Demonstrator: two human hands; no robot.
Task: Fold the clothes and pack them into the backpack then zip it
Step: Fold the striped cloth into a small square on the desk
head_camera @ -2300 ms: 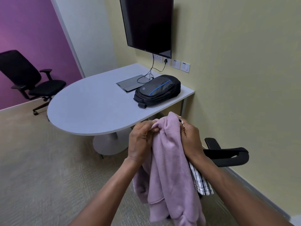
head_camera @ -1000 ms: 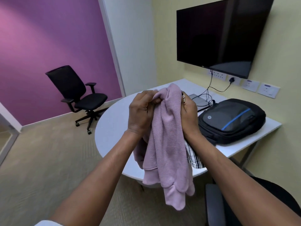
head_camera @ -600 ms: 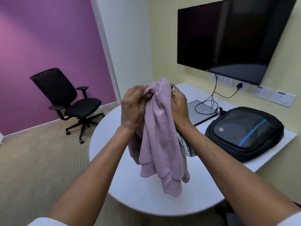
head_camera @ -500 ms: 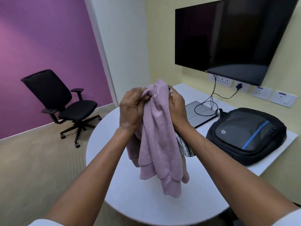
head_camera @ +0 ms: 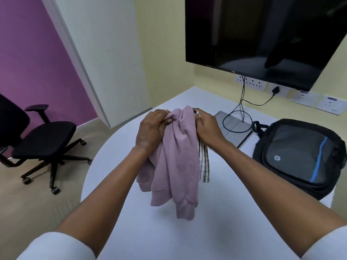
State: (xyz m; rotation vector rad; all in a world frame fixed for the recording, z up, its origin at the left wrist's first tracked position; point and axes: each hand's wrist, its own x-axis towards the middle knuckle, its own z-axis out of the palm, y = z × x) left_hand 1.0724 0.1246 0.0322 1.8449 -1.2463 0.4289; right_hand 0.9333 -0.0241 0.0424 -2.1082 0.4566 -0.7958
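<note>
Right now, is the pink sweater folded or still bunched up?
Bunched, not folded: the pink sweater hangs in loose drapes above the table, gathered at its top between the left hand and right hand.

- Both hands, left [head_camera: 150, 131] and right [head_camera: 208, 126], grip a pink sweater [head_camera: 176, 162] and striped cloth [head_camera: 204, 166] above the table [head_camera: 234, 222].
- Backpack [head_camera: 300, 156] lies on the table, right of the sweater.
</note>
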